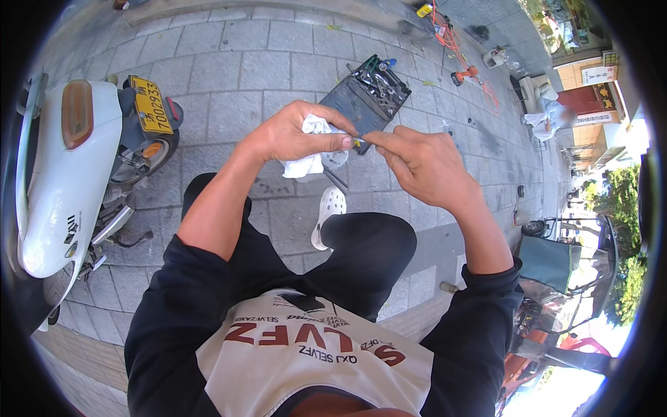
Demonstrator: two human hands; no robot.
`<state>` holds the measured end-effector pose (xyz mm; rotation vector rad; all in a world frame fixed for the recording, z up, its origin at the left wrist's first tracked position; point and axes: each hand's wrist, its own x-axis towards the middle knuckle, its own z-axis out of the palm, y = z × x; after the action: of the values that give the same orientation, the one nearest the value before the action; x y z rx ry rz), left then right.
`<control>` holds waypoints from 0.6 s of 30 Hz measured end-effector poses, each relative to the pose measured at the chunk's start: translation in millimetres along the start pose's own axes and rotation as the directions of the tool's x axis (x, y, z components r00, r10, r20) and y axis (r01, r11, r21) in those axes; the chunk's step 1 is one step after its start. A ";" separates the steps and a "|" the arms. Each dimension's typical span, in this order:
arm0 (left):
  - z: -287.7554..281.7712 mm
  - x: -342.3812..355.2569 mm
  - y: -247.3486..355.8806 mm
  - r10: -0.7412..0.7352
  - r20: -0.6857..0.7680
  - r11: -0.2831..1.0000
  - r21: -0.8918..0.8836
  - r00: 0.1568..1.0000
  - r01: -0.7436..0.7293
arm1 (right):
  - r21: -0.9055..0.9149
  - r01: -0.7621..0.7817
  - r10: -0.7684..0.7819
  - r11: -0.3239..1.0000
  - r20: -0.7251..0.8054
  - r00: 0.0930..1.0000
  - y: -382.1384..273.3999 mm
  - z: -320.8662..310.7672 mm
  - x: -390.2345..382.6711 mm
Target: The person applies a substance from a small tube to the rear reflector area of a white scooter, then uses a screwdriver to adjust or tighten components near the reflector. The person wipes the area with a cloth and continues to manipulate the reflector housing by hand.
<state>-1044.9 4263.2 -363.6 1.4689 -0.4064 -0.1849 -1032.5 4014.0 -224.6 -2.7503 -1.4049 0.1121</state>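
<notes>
White cloth [303, 167] is gripped in your left hand [295, 135]; right hand [427, 163], can't tell its grip. Paving [208, 104] runs left to a scooter [59, 187]; toolbox [352, 97] ahead.

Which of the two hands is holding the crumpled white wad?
The left hand: the white wad, cloth or paper, shows in its grip. The right hand shows none.

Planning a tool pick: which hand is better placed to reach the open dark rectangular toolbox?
Probably the right hand: its grip shows no cloth, while the left hand holds a crumpled white cloth or tissue. The toolbox lies ahead, between them.
</notes>
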 end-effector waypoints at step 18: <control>-1.6 -2.5 6.2 0.107 -0.011 0.993 -0.047 0.994 -0.107 | 0.367 -0.075 0.078 0.927 0.005 0.997 0.1 -8.2 8.0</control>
<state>-1047.3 4266.3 -358.0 1.3971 -0.4697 -0.1019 -1027.0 4020.4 -216.8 -2.4889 -1.1357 0.3286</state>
